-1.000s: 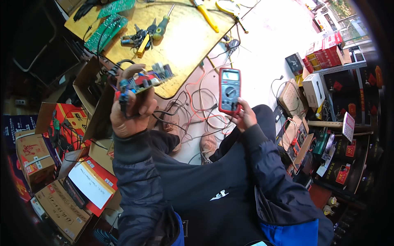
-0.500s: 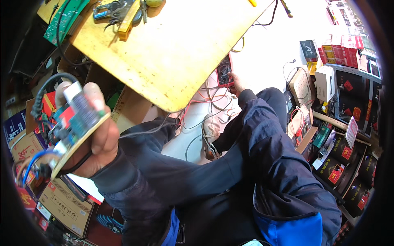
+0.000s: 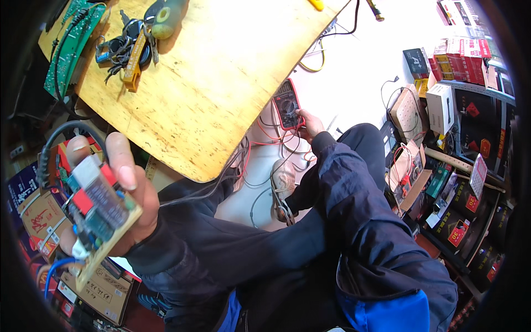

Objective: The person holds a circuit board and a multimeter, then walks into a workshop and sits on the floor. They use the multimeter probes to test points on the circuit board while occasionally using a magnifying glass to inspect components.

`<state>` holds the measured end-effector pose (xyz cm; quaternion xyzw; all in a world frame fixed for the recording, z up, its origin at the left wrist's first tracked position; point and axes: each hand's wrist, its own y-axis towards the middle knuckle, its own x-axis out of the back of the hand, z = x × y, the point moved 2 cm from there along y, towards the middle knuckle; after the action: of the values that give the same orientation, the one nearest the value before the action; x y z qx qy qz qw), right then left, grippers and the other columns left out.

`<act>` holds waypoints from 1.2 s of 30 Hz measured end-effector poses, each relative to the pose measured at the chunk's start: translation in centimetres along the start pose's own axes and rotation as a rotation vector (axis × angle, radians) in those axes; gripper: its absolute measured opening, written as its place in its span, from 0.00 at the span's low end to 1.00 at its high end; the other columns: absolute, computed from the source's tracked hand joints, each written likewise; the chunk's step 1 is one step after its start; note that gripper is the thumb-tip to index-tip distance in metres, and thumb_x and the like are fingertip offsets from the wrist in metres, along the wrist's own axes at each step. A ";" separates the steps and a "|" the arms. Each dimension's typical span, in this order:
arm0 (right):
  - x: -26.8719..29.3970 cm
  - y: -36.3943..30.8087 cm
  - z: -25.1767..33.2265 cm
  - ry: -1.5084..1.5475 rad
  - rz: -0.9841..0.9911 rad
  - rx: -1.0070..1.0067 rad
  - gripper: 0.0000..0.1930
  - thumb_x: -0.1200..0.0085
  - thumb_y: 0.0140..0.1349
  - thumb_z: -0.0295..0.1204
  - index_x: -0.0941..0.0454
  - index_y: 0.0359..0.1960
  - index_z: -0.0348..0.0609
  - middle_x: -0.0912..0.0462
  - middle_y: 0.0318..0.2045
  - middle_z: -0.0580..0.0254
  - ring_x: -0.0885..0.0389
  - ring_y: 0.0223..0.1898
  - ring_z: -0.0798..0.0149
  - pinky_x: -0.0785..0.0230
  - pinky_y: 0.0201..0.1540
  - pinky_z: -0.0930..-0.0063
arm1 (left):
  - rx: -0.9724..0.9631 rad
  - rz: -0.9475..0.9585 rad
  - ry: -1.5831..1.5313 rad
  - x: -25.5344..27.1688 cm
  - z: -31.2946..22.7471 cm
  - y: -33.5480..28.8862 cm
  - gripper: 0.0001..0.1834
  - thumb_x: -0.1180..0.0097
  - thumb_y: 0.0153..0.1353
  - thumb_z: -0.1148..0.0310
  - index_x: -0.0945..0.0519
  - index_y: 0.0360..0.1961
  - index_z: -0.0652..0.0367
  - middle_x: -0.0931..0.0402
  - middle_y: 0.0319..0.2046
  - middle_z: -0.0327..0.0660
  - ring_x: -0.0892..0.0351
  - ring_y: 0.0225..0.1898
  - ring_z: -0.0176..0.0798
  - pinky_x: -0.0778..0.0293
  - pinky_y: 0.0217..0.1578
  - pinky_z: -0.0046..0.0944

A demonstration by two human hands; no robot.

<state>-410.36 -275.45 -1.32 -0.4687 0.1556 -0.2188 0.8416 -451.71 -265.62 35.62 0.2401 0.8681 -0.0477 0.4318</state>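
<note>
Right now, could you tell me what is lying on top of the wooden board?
At the far corner of the wooden board lie a bunch of keys and a green-handled tool. A green circuit board overlaps its edge, hiding what is beneath.

The circuit board (image 3: 97,213) gripped in the left hand's fingers (image 3: 124,166) looks like matt tan fibreboard carrying glossy red, white and blue plastic parts and rubbery black and blue wires. Up from those fingers, the surface (image 3: 215,83) is pale bare plywood, grainy and scuffed, with a green lacquered board (image 3: 72,44) and dull metal keys (image 3: 119,47) on it. At the right hand's fingers (image 3: 310,123) lies a meter (image 3: 287,104) in smooth red and black plastic. The sleeves (image 3: 354,216) are dark, faintly shiny cloth.
</note>
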 end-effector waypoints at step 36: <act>-20.1 -27.6 28.5 -0.447 0.248 0.838 0.33 0.52 0.80 0.59 0.16 0.51 0.35 0.10 0.35 0.54 0.09 0.27 0.62 0.32 0.19 0.73 | -0.127 -0.151 -0.218 2.1 3.5 -2.8 0.32 0.37 0.73 0.53 0.26 0.69 0.62 0.17 0.49 0.55 0.38 0.21 0.29 0.44 0.16 0.29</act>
<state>-420.40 -257.38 38.10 -0.1034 -0.0758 -0.0549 0.9902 -451.49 -268.31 31.46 0.1396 0.8329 -0.0506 0.5331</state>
